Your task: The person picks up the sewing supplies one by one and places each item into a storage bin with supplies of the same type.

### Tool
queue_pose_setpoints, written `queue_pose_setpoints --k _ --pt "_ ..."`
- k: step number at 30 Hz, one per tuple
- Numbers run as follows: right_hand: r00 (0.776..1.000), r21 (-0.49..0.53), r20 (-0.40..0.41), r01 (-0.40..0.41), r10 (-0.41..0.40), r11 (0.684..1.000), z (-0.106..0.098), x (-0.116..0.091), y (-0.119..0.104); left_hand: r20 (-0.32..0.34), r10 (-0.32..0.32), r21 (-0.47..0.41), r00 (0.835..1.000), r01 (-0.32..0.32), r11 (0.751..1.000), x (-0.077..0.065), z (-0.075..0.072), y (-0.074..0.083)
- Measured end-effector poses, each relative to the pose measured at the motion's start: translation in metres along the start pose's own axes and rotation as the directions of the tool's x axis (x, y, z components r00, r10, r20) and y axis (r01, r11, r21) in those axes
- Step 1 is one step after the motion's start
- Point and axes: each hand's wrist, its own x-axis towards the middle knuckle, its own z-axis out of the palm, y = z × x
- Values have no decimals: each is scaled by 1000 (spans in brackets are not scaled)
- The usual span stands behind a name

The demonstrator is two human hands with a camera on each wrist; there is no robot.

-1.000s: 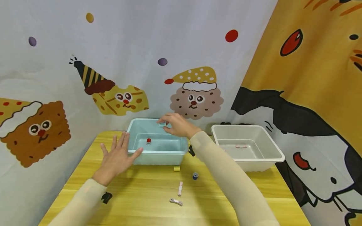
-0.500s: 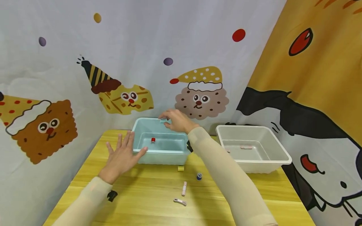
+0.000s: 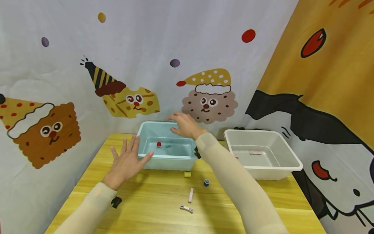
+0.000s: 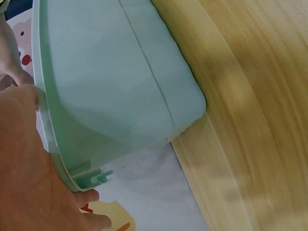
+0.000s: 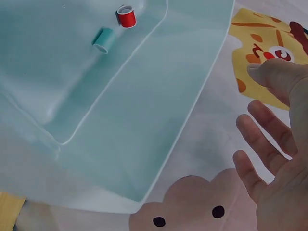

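My left hand (image 3: pixel 127 164) rests spread on the front left corner of the light blue bin (image 3: pixel 166 156), its thumb along the rim. Over the bin's far rim hovers my right hand (image 3: pixel 187 126), fingers apart and holding nothing. Inside the bin a red thread spool (image 5: pixel 127 17) and a teal thread spool (image 5: pixel 104 40) lie close together on the floor. In front of the bin, a yellow spool (image 3: pixel 187 174) and a blue thread spool (image 3: pixel 206 182) sit on the wooden table (image 3: pixel 146 208).
A white bin (image 3: pixel 270 168) stands to the right, with a small pinkish strip (image 3: pixel 255 153) inside. Nearer me on the table lie another pinkish strip (image 3: pixel 191 195) and a small grey-white folded item (image 3: pixel 186 209). A printed curtain (image 3: pixel 140 39) hangs right behind both bins.
My right hand has let go of the teal spool, which now lies in the light blue bin beside the red one. The left hand stays on the bin's corner.
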Motion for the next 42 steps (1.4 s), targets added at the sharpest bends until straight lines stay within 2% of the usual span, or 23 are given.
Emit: queue_pose_setpoints --k 20,36,42 --pt "993 -43 -69 96 -99 994 0 -31 -9 -2 0 12 1000 0 1000 0 -2 -4" --pt "985 -48 -112 124 -129 991 11 -71 -7 -2 10 8 1000 -10 1000 1 2 -1" --pt "974 -61 -134 175 -182 983 17 -85 -8 -8 14 0 1000 -14 1000 0 2 0"
